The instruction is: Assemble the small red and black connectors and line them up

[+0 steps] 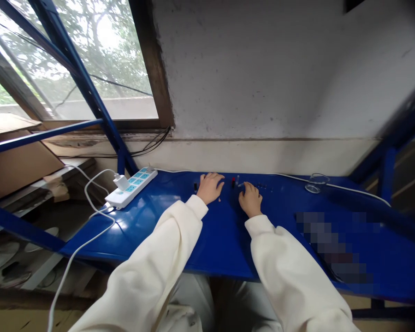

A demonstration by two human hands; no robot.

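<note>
My left hand (210, 188) lies over the far part of the blue table, its fingers stretched forward and the thumb apart, with nothing visible in it. A small black-topped piece (195, 186) stands just left of it. My right hand (251, 200) has curled fingers, and a small clear tube (241, 185) shows at their tips. Between the hands are a small red-and-black piece (233, 181) and another clear upright piece (237, 179). Several tiny clear pieces (264, 187) lie to the right of my right hand. A tiny light bit (219, 199) rests below my left thumb.
A white power strip (134, 186) with a plugged-in adapter and white cable lies on the blue table (224, 240) at left. Clear round dishes or tape rolls (313, 188) sit far right, near a cable. A blurred dark flat object (332, 249) lies at right. Blue metal posts frame both sides.
</note>
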